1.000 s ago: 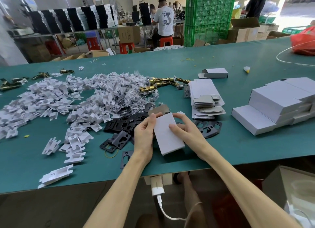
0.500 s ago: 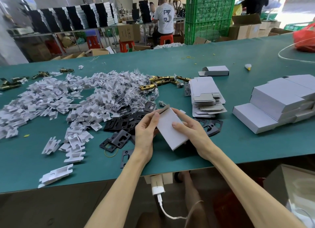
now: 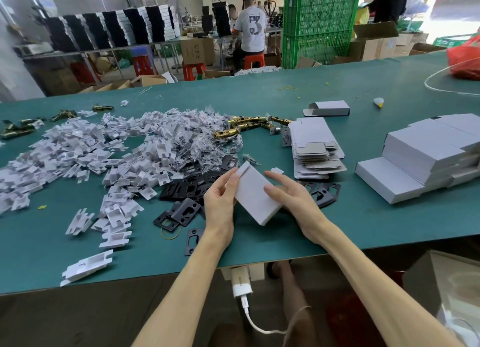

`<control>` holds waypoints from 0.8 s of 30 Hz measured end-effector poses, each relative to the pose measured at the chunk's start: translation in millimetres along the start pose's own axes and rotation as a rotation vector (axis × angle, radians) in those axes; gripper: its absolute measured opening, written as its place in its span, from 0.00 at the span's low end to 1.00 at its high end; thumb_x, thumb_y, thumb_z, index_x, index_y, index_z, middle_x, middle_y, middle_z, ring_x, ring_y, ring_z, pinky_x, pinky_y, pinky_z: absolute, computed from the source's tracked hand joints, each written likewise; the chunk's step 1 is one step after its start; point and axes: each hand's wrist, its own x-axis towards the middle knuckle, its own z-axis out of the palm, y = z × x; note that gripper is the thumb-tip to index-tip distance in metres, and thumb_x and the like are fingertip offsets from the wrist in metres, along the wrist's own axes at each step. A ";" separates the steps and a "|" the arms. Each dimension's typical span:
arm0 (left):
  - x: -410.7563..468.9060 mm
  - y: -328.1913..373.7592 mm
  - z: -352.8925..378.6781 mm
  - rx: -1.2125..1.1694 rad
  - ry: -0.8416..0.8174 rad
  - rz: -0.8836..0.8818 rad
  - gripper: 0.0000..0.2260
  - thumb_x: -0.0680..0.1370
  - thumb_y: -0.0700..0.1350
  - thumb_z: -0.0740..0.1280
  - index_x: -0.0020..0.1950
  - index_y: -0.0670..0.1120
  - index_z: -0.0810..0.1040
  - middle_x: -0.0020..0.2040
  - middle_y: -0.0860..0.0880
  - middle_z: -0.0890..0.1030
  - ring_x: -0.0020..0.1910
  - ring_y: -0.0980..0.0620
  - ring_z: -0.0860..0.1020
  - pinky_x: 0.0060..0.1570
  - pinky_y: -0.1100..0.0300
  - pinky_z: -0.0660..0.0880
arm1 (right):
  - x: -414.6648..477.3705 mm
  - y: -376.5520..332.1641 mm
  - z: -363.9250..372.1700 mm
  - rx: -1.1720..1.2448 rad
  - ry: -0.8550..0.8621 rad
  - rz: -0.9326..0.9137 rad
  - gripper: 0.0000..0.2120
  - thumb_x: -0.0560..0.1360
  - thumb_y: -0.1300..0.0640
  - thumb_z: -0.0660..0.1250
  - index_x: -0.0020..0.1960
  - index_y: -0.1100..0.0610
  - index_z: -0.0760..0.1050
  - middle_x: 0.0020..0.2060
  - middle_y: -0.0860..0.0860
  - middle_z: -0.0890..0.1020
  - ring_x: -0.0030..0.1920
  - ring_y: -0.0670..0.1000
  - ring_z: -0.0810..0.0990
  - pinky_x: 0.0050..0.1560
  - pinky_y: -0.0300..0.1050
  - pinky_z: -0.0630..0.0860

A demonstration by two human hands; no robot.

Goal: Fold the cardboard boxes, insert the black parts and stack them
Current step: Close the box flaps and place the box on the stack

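I hold a small white cardboard box (image 3: 255, 197) tilted above the green table's near edge. My left hand (image 3: 220, 201) grips its left side, fingers up by the far flap. My right hand (image 3: 291, 198) holds its right side, thumb on the top face, fingers behind it. Black metal plates (image 3: 187, 188) lie scattered just left of and behind the box, with more black plates (image 3: 323, 193) to its right. A stack of flat unfolded boxes (image 3: 315, 149) sits behind my right hand. Finished white boxes (image 3: 426, 159) are stacked at the right.
A big heap of white plastic inserts (image 3: 85, 159) covers the table's left half. Brass latches (image 3: 249, 124) lie behind the bagged parts. One folded box (image 3: 328, 108) rests farther back. A red bag (image 3: 465, 59) sits far right. A person in a white shirt (image 3: 250, 27) sits beyond the table.
The box was lifted and turned so its far end tilts left and up; its brown end flap is now folded shut. Both hands shifted slightly with it.
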 end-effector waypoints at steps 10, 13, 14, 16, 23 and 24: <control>0.0 -0.8 -1.9 0.006 -0.068 0.000 0.08 0.83 0.44 0.69 0.61 0.48 0.81 0.52 0.50 0.86 0.50 0.55 0.82 0.45 0.59 0.80 | -0.4 4.0 -3.1 0.199 0.187 -0.004 0.24 0.70 0.36 0.74 0.54 0.54 0.85 0.46 0.50 0.86 0.45 0.48 0.81 0.50 0.46 0.73; -2.6 0.0 -0.1 0.069 -0.134 -0.009 0.15 0.77 0.51 0.71 0.63 0.52 0.83 0.56 0.50 0.85 0.52 0.53 0.82 0.49 0.55 0.80 | 0.4 3.3 -1.8 0.256 0.265 0.014 0.26 0.71 0.31 0.69 0.52 0.52 0.86 0.49 0.53 0.86 0.47 0.52 0.81 0.51 0.50 0.74; -2.9 0.1 0.1 0.078 -0.139 -0.018 0.15 0.76 0.52 0.71 0.62 0.53 0.84 0.56 0.51 0.86 0.52 0.53 0.81 0.52 0.53 0.79 | 0.9 2.8 -0.8 0.239 0.277 0.005 0.25 0.72 0.31 0.68 0.53 0.51 0.86 0.52 0.54 0.86 0.49 0.55 0.81 0.54 0.53 0.75; -3.2 0.7 0.0 0.059 -0.122 -0.040 0.13 0.77 0.52 0.72 0.60 0.54 0.86 0.55 0.51 0.86 0.51 0.52 0.81 0.53 0.52 0.78 | 1.3 2.4 1.3 0.191 0.278 -0.021 0.23 0.75 0.34 0.65 0.54 0.51 0.85 0.56 0.55 0.85 0.55 0.61 0.81 0.62 0.63 0.74; -3.9 0.7 0.8 0.047 -0.093 -0.032 0.07 0.83 0.47 0.69 0.55 0.53 0.87 0.53 0.51 0.87 0.50 0.53 0.80 0.56 0.49 0.76 | -1.0 0.0 3.1 0.138 0.264 -0.050 0.22 0.76 0.34 0.64 0.51 0.50 0.85 0.50 0.56 0.84 0.47 0.56 0.78 0.51 0.55 0.71; -4.3 1.2 0.7 0.050 -0.090 -0.027 0.08 0.84 0.46 0.68 0.56 0.52 0.87 0.52 0.51 0.87 0.50 0.52 0.80 0.56 0.49 0.76 | -1.2 -0.3 3.8 0.124 0.261 -0.052 0.21 0.75 0.34 0.64 0.50 0.49 0.85 0.47 0.55 0.83 0.45 0.52 0.77 0.49 0.52 0.69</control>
